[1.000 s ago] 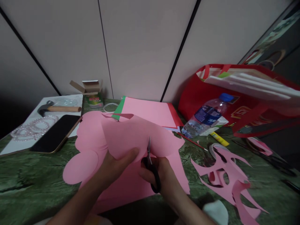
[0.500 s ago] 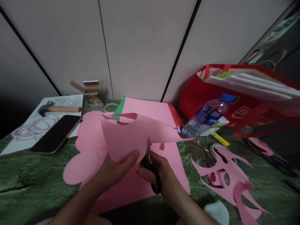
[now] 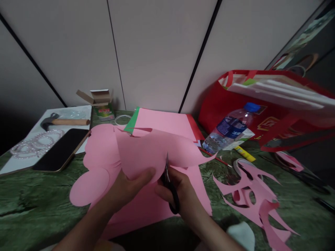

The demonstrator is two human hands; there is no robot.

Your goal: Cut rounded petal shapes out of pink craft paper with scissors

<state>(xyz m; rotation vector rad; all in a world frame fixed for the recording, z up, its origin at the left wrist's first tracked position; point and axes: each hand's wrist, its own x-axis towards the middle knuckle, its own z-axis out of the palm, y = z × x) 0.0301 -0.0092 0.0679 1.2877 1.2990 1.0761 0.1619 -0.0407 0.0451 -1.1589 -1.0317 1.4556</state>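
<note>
My left hand (image 3: 136,186) pinches the lower edge of a pink paper sheet (image 3: 143,153), thumb on top and fingers hidden beneath. Black-handled scissors (image 3: 171,191) sit in my right hand (image 3: 180,188), fingers through the loops. Their blades meet the sheet just right of my left thumb, along a curved cut edge. A strip of the sheet curls off to the right. Under my hands lies a stack of pink paper (image 3: 157,209). Rounded pink cutouts (image 3: 90,186) overlap at its left side.
Pink scraps (image 3: 251,198) lie on the right, by a tape roll (image 3: 239,167). Behind them are a water bottle (image 3: 227,129), a glue tube (image 3: 244,153) and a red bag (image 3: 214,101). At left are a phone (image 3: 61,150), a hammer (image 3: 68,121), beads (image 3: 36,143) and an open box (image 3: 103,108).
The sheet's right part has drooped and turned its face more toward me. Both hands stay almost in place, and the view has shifted slightly.
</note>
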